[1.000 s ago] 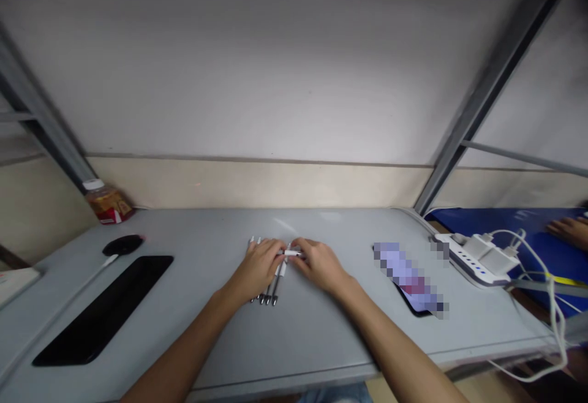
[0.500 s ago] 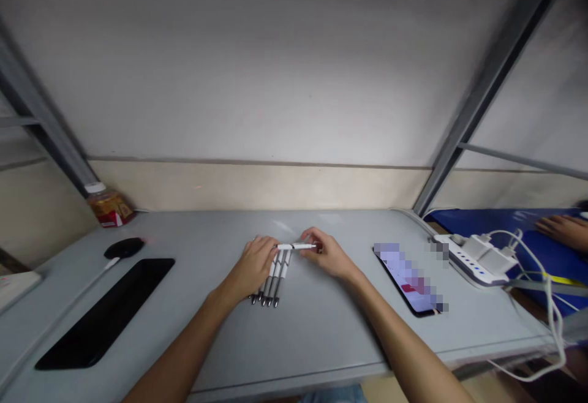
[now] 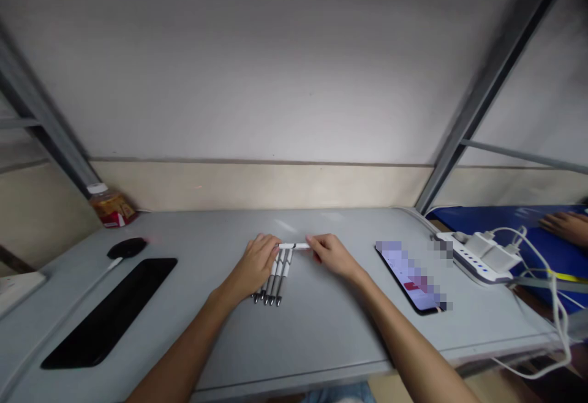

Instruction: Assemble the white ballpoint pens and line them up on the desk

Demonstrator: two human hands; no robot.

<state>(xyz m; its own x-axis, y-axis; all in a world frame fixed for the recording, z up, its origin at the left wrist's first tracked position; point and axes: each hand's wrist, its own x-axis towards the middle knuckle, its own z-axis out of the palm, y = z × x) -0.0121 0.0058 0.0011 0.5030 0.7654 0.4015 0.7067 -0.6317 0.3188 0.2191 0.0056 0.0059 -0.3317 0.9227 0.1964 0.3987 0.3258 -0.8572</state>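
Note:
Several white pens with dark tips (image 3: 273, 280) lie side by side in a row on the grey table (image 3: 303, 329), tips toward me. My left hand (image 3: 255, 263) rests on top of the row with its fingers pressed down on the pens. One more white pen (image 3: 294, 246) is held crosswise at the far end of the row. My right hand (image 3: 331, 253) pinches its right end, and the fingertips of my left hand touch its left end.
A lit phone (image 3: 411, 275) lies right of my hands. A white power strip (image 3: 478, 255) with plugs and cables sits at the right edge, near another person's hand (image 3: 564, 224). On the left lie a black tray (image 3: 110, 308), a black mouse-like object (image 3: 126, 247) and a bottle (image 3: 109, 207).
My right hand has drawn the crosswise pen a little to the right and up, away from my left hand, which stays on the row of pens.

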